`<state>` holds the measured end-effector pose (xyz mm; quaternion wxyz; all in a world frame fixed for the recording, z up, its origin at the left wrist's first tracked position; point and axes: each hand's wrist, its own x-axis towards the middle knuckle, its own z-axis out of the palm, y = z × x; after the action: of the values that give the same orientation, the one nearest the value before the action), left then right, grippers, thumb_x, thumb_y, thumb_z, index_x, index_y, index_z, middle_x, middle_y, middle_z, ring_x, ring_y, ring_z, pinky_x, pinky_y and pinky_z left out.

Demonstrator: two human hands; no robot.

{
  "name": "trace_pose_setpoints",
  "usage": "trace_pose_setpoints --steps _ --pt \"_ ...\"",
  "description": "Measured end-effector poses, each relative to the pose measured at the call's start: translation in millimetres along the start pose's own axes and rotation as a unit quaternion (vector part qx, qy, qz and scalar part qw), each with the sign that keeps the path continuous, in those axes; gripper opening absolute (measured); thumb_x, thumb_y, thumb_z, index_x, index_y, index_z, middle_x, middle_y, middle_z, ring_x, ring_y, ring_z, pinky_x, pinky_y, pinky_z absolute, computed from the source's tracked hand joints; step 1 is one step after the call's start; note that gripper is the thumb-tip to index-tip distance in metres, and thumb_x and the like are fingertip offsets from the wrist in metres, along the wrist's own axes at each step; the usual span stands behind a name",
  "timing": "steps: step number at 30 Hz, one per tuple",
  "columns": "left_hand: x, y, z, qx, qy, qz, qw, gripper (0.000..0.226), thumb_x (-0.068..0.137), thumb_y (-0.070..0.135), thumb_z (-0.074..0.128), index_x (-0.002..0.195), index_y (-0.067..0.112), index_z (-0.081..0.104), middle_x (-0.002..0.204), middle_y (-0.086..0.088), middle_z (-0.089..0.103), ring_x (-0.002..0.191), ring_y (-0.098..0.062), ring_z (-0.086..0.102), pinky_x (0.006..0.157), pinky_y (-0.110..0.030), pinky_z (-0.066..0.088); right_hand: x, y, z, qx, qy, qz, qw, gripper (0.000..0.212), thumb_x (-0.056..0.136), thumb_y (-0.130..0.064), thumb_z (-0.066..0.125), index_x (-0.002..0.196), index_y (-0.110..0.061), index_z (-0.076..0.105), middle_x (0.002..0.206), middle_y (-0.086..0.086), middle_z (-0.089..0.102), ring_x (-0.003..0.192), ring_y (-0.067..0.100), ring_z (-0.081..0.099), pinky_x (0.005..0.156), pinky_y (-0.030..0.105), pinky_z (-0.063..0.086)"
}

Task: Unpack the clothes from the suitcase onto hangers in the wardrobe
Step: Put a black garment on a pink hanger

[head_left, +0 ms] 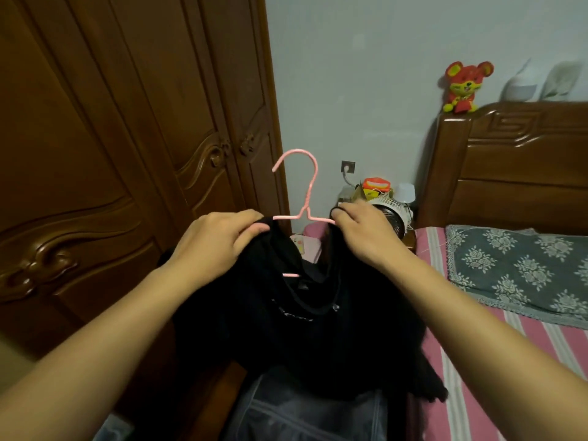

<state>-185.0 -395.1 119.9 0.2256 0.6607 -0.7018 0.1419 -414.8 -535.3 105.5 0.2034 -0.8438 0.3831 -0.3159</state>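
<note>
While both arms reach forward from the bottom of the head view, a pink wire hanger (305, 198) is held up in front of the person with a black garment (305, 329) threaded onto it. The left hand (213, 240) pinches the black cloth at the hanger's left shoulder, its fingers curled round the fabric. The right hand (362, 230) does the same at the right shoulder, thumb and fingers closed on the cloth where the wire disappears into it. The two hands sit level, with the hanger's bar running left to right between them and its hook standing upright above, the open end of the hook facing left.

That left side is where the wardrobe (127, 154) stands: dark carved wood, its doors closed as far as can be seen. It lies beside and beyond the left hand, so the left arm is the nearer one. My reading is that the garment is being settled on the hanger, and that hanging it calls for a swing to the left and a door opened first.

The garment hangs down from the hands over a grey, translucent-looking bag or case (305, 412) at the bottom edge, possibly the suitcase; I cannot tell for sure. To the right is a bed (461, 393) with a pink striped sheet and a grey floral pillow (515, 268). A red and yellow plush toy (461, 87) sits on the headboard.
</note>
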Motion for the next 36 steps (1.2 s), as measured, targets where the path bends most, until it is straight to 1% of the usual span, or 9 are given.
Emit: trace_pose_setpoints --steps 7,11,15,17,22,25,29,34,36 --pt "1 -3 -3 0.046 0.002 -0.009 0.999 0.042 0.101 0.062 0.026 0.106 0.035 0.058 0.091 0.010 0.070 0.088 -0.021 0.069 0.069 -0.041 0.055 -1 6 -10 -0.090 0.069 -0.138 0.984 0.039 0.105 -0.044 0.025 0.088 -0.019 0.051 0.071 0.002 0.059 0.068 0.033 0.055 0.060 0.039 0.037" --pt "-29 -40 -12 0.098 0.005 -0.041 0.994 0.052 0.099 0.067 0.014 0.094 0.029 0.050 0.073 0.012 0.055 0.076 -0.023 0.066 0.055 -0.033 0.046 9 36 -24 -0.035 0.118 -0.105 0.987 0.031 0.107 -0.029 0.038 0.094 -0.009 0.058 0.077 0.012 0.059 0.079 0.038 0.055 0.062 0.036 0.021" --pt "-17 -21 -3 0.063 0.001 -0.089 0.994 0.033 0.103 0.055 0.035 0.109 0.029 0.054 0.099 0.008 0.067 0.094 -0.022 0.065 0.070 -0.038 0.051 19 35 -10 -0.019 0.116 -0.102 0.988 0.049 0.102 -0.049 0.027 0.092 -0.012 0.057 0.073 0.002 0.054 0.068 0.028 0.050 0.061 0.040 0.035" --pt "-11 -13 -1 0.117 -0.016 -0.080 0.990 0.028 0.102 0.053 0.033 0.098 0.029 0.048 0.086 0.009 0.062 0.083 -0.023 0.066 0.062 -0.037 0.048 22 35 -8 -0.016 0.141 -0.096 0.985 0.054 0.100 -0.050 0.024 0.092 -0.011 0.060 0.072 0.003 0.057 0.067 0.026 0.049 0.062 0.037 0.033" --pt "-12 -13 -5 0.190 0.069 -0.138 0.969 0.017 0.103 0.033 0.048 0.090 0.022 0.047 0.074 0.004 0.054 0.061 -0.026 0.061 0.048 -0.033 0.040 0 58 -15 0.029 0.262 -0.050 0.963 0.045 0.104 -0.033 0.031 0.109 -0.008 0.067 0.103 0.011 0.070 0.098 0.030 0.062 0.081 0.035 0.042" --pt "-20 -32 -13 0.170 0.111 -0.147 0.968 0.015 0.100 0.029 0.054 0.089 0.019 0.052 0.076 -0.001 0.062 0.063 -0.034 0.063 0.050 -0.036 0.043 -5 102 -10 0.064 0.158 0.044 0.984 0.052 0.102 -0.037 0.044 0.147 -0.013 0.042 0.145 0.009 0.052 0.132 0.023 0.046 0.107 0.034 0.034" --pt "-25 -54 -20 0.135 0.108 -0.159 0.972 0.016 0.102 0.035 0.048 0.095 0.021 0.054 0.077 -0.001 0.065 0.069 -0.036 0.064 0.054 -0.038 0.044 1 131 12 0.256 -0.043 0.198 0.945 0.068 0.103 -0.030 0.052 0.159 -0.029 0.015 0.152 -0.005 0.038 0.138 0.010 0.035 0.114 0.030 0.026" --pt "-48 -61 -23 0.113 0.083 -0.150 0.979 0.011 0.104 0.032 0.049 0.110 0.026 0.056 0.090 -0.004 0.071 0.079 -0.038 0.067 0.061 -0.041 0.051 27 115 50 0.293 -0.018 0.185 0.938 0.062 0.105 -0.034 0.046 0.158 -0.035 0.014 0.158 -0.010 0.030 0.144 0.012 0.027 0.119 0.035 0.024" --pt "-65 -63 -26 0.124 0.079 -0.153 0.977 0.019 0.103 0.035 0.047 0.113 0.025 0.059 0.095 -0.005 0.073 0.081 -0.038 0.069 0.063 -0.042 0.054 35 98 60 0.264 0.023 0.148 0.953 0.049 0.106 -0.023 0.045 0.153 -0.020 0.033 0.144 -0.006 0.045 0.136 0.012 0.038 0.111 0.030 0.031"
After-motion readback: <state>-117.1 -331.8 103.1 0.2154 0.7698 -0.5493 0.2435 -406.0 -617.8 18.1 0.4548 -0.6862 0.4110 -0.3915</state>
